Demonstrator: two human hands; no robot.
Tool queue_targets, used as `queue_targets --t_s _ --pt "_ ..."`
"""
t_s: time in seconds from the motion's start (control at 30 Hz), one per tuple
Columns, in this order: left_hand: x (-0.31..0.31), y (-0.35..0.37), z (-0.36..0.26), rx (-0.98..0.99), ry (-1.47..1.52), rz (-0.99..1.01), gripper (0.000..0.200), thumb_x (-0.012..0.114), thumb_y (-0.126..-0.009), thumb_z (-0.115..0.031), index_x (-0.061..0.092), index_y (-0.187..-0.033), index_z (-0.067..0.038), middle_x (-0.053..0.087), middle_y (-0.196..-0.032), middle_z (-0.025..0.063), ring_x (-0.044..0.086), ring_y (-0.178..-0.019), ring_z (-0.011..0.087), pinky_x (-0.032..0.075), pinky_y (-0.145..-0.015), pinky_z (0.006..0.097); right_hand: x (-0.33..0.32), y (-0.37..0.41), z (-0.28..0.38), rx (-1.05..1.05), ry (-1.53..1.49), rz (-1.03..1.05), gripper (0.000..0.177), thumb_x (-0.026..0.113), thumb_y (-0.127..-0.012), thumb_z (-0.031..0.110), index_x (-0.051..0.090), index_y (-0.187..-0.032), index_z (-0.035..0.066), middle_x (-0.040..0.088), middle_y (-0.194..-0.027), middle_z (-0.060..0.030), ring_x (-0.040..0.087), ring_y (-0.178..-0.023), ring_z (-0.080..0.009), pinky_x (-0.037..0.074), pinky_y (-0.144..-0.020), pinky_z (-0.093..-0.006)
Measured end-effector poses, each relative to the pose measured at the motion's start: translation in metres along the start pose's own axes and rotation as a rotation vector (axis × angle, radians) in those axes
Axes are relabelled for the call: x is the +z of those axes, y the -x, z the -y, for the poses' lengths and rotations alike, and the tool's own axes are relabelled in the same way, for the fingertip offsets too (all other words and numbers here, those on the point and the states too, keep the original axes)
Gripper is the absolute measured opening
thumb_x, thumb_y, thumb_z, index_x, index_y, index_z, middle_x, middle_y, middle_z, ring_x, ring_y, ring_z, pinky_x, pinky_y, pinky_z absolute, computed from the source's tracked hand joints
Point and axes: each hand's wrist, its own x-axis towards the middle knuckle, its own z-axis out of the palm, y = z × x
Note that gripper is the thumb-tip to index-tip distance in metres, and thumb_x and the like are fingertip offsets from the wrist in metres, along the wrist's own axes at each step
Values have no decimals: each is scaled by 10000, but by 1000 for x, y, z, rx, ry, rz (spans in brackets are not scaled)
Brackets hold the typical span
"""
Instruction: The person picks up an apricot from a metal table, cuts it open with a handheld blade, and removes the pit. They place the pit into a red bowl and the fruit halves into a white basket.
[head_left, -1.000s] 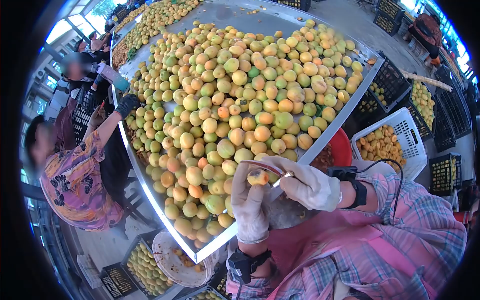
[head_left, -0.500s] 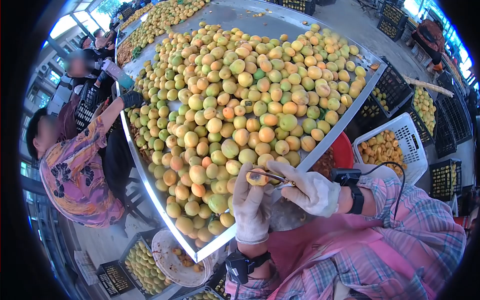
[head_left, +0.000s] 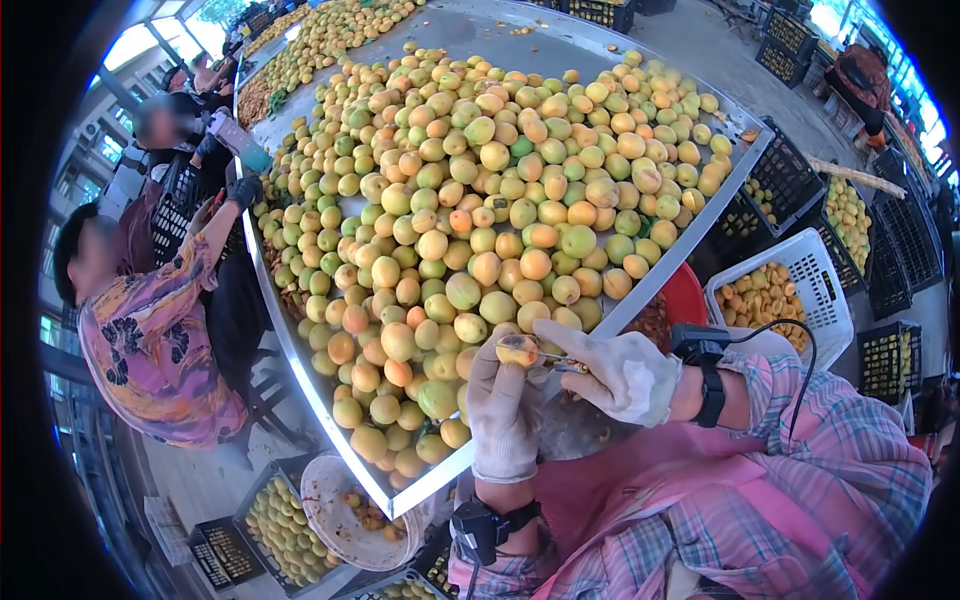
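Up at the near corner of the table, my gloved left hand [head_left: 505, 410] pinches an apricot [head_left: 516, 349] that has a dark patch on its skin. My gloved right hand [head_left: 625, 375] is closed around a small, thin-bladed metal cutting tool [head_left: 566, 364]. Its tip is right at the fruit's right side, and much of its handle is hidden by my fingers. Just beyond both hands spreads a large heap of yellow-green and orange apricots [head_left: 460, 220].
The metal table's raised rim [head_left: 690, 255] runs around the heap. To the right stand a red basin [head_left: 686, 305] and a white basket [head_left: 835, 300] of cut fruit. Below left are a white bucket [head_left: 325, 490] and a crate of apricots [head_left: 285, 525]. A co-worker [head_left: 160, 345] is at the left edge.
The blade has drawn back from across the apricot's face to its right side, and the fruit has turned slightly in my left fingers. The co-worker's gloved hand has pulled back from the heap.
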Motion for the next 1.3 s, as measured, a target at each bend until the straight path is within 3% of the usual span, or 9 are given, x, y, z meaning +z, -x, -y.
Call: queue_targets --t_s 0.17,0.23,0.27,0.33,0.37,0.43,0.53,1.13,1.3 --pt "6 2 -4 41 -73 -39 302 610 -925 -160 551 -1182 -11 617 -1022 38 586 -870 104 503 -768 231 0 2 -2 -9 -22 41 677 631 -872 181 319 -1468 106 685 -808 -112 672 -705 -303 540 -619 -379" --pt "1 3 -3 89 -115 21 299 618 -919 -127 560 -1183 0 627 -1080 57 602 -930 113 510 -821 232 -18 -6 18 457 -590 441 501 367 -949 132 330 -1381 -121 136 -1587 -84 131 -1471 -153 301 -1142 -336" --pt "1 3 -2 90 -114 20 299 618 -919 -127 560 -1183 0 627 -1080 57 602 -930 113 510 -821 232 -17 -6 18 457 -589 442 501 367 -949 132 330 -1381 -121 136 -1587 -84 131 -1471 -153 301 -1142 -336" --pt "2 4 -1 93 -121 -16 308 626 -918 -136 562 -1183 8 628 -1088 59 606 -952 118 510 -836 235 -14 -6 15 345 -319 372 507 417 -962 184 336 -1406 -47 458 -1409 -167 483 -1289 -203 481 -958 -322" --pt "3 4 -1 93 -121 -16 308 626 -918 -136 562 -1183 8 628 -1088 59 606 -952 118 510 -836 235 -12 -5 14 344 -319 372 507 417 -962 184 336 -1406 -47 458 -1409 -167 483 -1289 -203 481 -958 -322" --pt "6 6 -3 68 -102 0 310 630 -919 -146 565 -1176 15 629 -1079 58 604 -949 117 506 -842 238 -9 -4 12 214 111 304 538 475 -967 262 319 -1432 42 677 -970 -161 682 -857 -268 541 -668 -354" --pt "1 4 2 60 -96 37 308 631 -920 -151 572 -1169 21 630 -1074 58 601 -939 117 502 -838 244 11 4 -7 25 74 27 581 520 -959 324 294 -1448 107 631 -648 -116 618 -539 -313 471 -480 -407" --pt "12 2 4 1 -23 -41 220 588 -926 -103 580 -1098 34 623 -958 46 579 -820 103 487 -784 232 -4 0 0 256 -1 267 577 492 -969 320 288 -1479 145 676 -974 -149 665 -822 -337 544 -721 -400" --pt "10 2 4 2 -28 -52 213 585 -928 -99 581 -1092 37 631 -957 52 589 -827 109 488 -773 229 5 2 -4 140 19 131 550 481 -969 375 316 -1418 105 653 -709 -147 649 -632 -338 493 -527 -429"
